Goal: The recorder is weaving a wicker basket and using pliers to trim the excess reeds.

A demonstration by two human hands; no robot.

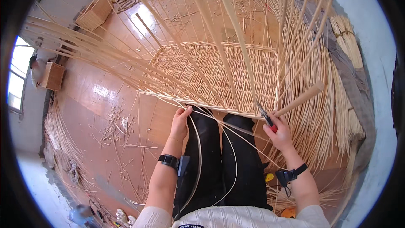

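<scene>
A rectangular woven wicker base (213,69) with long upright stakes (234,14) lies over my black-trousered legs. My left hand (180,122) pinches thin pale weaving strands (198,107) just below its near edge, left of centre; the strands hang down across my legs. My right hand (278,131) grips red-handled cutters (269,123) at the near right corner, their metal end pointing up beside a stake. A thick wooden rod (301,99) slants up to the right from behind that hand; I cannot tell whether my fingers touch it.
Long cane bundles (346,38) and loose strands (320,114) lie at the right. At the left are a wicker box (54,76), a person (37,69) by the window and scraps (124,126) on the floor. Another wicker basket (95,12) stands at the back left.
</scene>
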